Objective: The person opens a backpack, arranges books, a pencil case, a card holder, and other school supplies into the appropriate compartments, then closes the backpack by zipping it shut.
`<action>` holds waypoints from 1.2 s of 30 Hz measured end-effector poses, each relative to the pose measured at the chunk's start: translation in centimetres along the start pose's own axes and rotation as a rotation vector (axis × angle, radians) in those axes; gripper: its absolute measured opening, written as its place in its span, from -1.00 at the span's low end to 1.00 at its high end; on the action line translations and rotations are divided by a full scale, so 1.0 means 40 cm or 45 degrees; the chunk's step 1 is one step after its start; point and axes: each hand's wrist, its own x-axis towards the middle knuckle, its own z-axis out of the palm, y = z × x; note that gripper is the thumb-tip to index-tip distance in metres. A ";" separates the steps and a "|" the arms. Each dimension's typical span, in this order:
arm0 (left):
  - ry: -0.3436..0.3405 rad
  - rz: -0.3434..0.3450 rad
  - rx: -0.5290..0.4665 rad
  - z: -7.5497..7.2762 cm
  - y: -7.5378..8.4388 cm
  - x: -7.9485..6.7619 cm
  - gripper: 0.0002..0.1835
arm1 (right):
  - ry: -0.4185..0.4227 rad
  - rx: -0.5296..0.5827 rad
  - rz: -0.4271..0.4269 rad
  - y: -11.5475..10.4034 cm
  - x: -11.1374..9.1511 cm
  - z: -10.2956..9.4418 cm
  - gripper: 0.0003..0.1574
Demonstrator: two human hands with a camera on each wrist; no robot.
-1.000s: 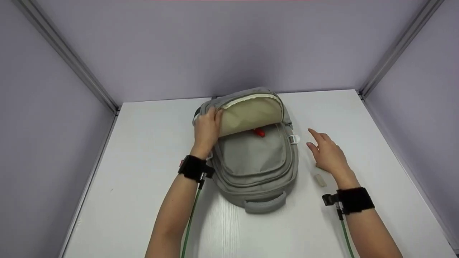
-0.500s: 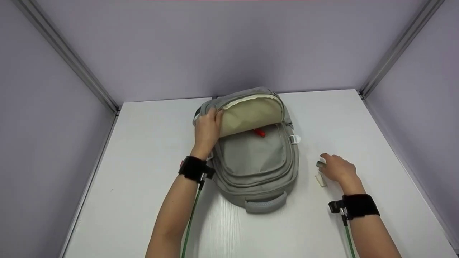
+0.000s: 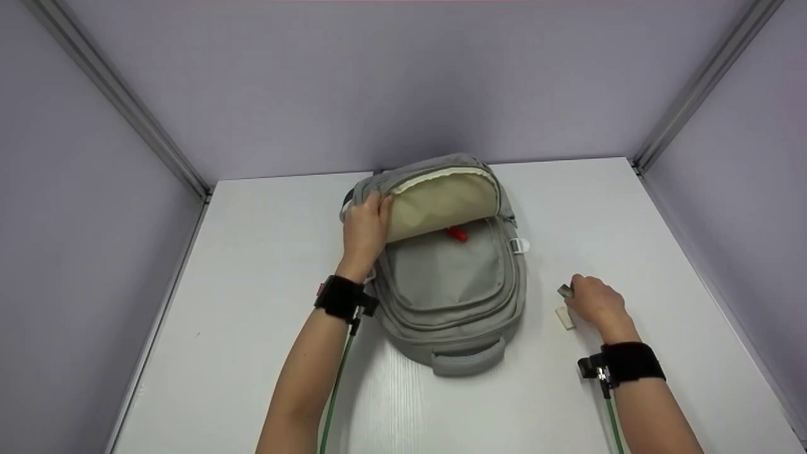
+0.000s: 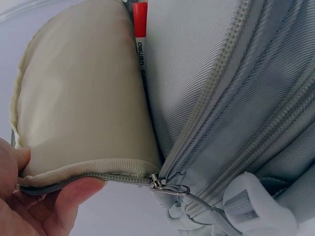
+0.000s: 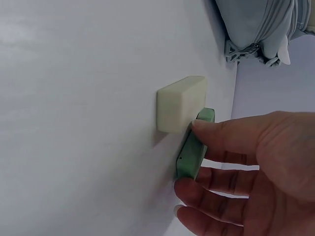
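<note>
A grey backpack [image 3: 447, 277] lies on the white table with its front pocket unzipped. My left hand [image 3: 367, 228] pinches the edge of the pocket flap [image 4: 83, 93], thumb on one side and fingers on the other, holding its cream lining folded up. From under the flap pokes a marker [image 4: 140, 24] with a red cap. To the right of the backpack, my right hand [image 3: 596, 302] pinches a small green block [image 5: 193, 155] with bevelled edges between thumb and fingertips, low over the table. Close beside it sits a white eraser-like block [image 5: 179, 105].
The carry handle [image 3: 470, 359] of the backpack points toward me. A white buckle [image 3: 520, 246] sticks out on its right side. Pale panels [image 3: 403, 75] enclose the table at the back and both sides.
My right hand has come back toward me and slightly right, down to the green block, and its fingers have closed on it. My left hand keeps its grip on the flap.
</note>
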 end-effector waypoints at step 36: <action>0.065 0.035 0.023 0.012 -0.008 -0.008 -0.66 | 0.614 0.313 -0.595 -0.442 0.081 -0.012 -0.87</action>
